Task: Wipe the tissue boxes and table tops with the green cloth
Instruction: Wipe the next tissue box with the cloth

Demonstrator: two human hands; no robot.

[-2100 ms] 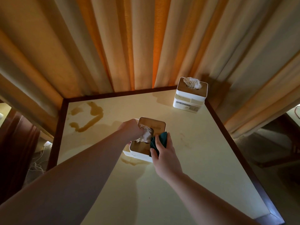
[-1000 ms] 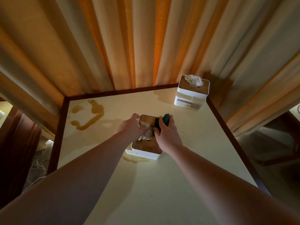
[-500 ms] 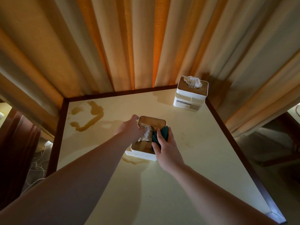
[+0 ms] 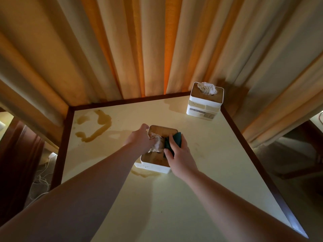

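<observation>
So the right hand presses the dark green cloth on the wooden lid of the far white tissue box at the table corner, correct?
Not quite: in the head view the right hand presses the dark green cloth on the near white tissue box, not the corner one.

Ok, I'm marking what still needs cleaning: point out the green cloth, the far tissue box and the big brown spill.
green cloth [image 4: 175, 139]: head view, on its exposed far fold.
far tissue box [image 4: 201, 110]: head view, on its white front wall.
brown spill [image 4: 103, 125]: head view, on its curved streak.
</observation>
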